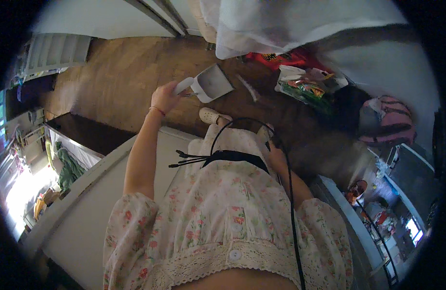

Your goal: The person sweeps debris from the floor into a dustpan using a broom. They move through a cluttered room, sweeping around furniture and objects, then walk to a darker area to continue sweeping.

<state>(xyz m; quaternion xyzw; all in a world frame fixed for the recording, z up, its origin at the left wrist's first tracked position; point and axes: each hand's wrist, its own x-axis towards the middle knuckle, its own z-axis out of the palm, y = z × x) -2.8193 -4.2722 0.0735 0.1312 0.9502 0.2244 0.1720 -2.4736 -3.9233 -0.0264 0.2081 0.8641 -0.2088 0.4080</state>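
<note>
My left hand (165,97) is closed around the handle of a white dustpan (212,84), held out over the wooden floor beyond my feet. The pan's wide edge faces right. Just to the right of it is a narrow, pale, blurred strip (249,88); I cannot tell what it is. Low beside my skirt is my right hand (276,156), partly in shadow and behind a black cable (289,163). Its fingers are hard to make out, and what it may hold cannot be told. A cream clog (210,115) shows on my left foot.
A white cloth (259,32) hangs at the top. Against the right wall are a red bag (288,58), a container of colourful packets (302,85) and a pink striped bag (388,121). A pale panel (99,217) stands close on my left, a blue-grey edge (350,214) on my right.
</note>
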